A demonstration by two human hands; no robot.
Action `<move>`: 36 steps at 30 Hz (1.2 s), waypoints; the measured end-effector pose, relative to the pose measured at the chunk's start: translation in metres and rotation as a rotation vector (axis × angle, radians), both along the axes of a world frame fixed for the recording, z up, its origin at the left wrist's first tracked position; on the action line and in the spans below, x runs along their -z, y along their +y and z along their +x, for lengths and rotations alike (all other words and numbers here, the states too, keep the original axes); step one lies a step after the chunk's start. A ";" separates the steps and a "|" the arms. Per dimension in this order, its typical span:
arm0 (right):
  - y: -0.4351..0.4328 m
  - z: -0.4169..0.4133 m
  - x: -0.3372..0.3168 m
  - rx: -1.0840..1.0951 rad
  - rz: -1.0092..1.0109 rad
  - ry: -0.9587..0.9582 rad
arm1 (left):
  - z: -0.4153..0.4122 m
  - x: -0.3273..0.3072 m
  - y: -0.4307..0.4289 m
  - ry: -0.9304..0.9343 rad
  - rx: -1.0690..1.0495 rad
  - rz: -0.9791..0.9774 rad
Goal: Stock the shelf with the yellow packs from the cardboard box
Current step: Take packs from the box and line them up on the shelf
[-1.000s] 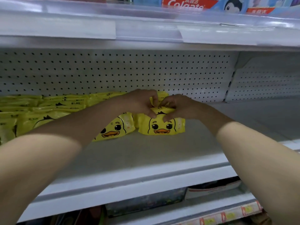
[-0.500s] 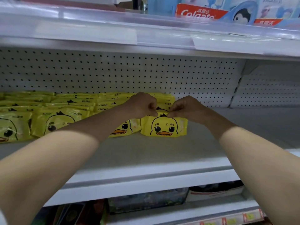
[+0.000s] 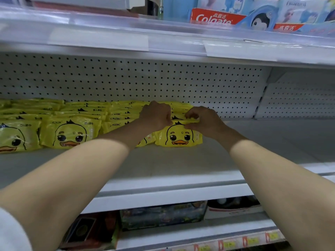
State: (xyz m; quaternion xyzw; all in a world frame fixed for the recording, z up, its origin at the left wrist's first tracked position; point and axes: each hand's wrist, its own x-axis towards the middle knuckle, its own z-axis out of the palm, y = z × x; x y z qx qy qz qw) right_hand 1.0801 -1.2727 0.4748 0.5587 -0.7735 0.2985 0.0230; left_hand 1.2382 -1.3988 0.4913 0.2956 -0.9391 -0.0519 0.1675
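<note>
Yellow pack (image 3: 179,137) on shelf (image 3: 181,165) — right hand (image 3: 204,122) pinches its top; left hand (image 3: 156,115) curled, grip unclear.

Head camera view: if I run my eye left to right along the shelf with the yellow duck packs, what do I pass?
In order: cut-off duck pack → whole duck pack → left hand → front duck pack → right hand, pinching that pack's top edge → bare shelf.
</note>
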 end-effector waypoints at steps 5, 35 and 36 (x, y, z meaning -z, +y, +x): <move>0.017 0.006 -0.009 0.046 0.049 0.052 | 0.011 -0.003 0.021 0.025 -0.055 -0.041; 0.141 0.302 0.039 -0.526 0.351 0.266 | 0.347 0.061 0.242 -0.115 -0.679 0.138; 0.137 0.315 0.042 -0.551 0.355 0.268 | 0.361 0.065 0.242 -0.122 -0.700 0.142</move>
